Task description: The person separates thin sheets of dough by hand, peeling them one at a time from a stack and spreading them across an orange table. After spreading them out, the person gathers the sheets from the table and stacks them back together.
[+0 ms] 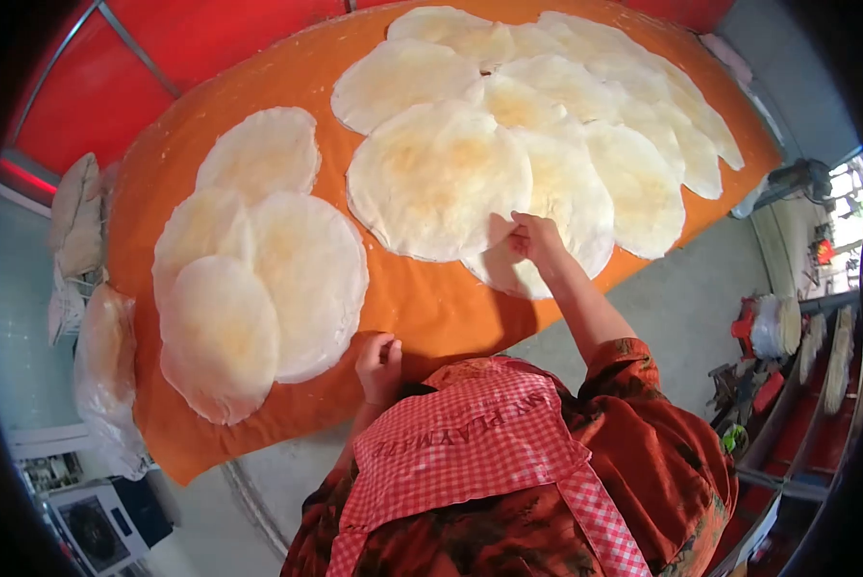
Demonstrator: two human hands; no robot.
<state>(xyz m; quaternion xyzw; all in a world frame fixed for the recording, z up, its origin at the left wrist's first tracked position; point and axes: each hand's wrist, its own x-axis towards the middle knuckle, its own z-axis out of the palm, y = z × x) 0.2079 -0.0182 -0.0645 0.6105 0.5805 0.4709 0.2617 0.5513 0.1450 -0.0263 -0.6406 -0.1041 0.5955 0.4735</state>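
My R hand (535, 237) is just right of the mid of the pic, w/ its fingers bent in and their tips close together. It's at the low right edge of the big round bread (439, 180), over the bread under it (568, 197). I can't tell if it pinches that edge or just touches it. My L hand (380, 365) is low, near the mid of the pic, by the near edge of the orange cloth (441, 313). Its fingers curl in, but I can't tell if they grip any cloth.

The big round bread is flat, pale & a bit tan in the mid. It's part of a big bunch of flat breads (643, 183) that lap over each other, top mid to upper right. A small pile (306, 286) of 4 is at left, also lapped. All of them lie on the orange cloth.

A pink check apron (470, 433) is at bottom mid. A clear bag (106, 361) is at far left, next to the cloth. A red wall (85, 96) is upper left.
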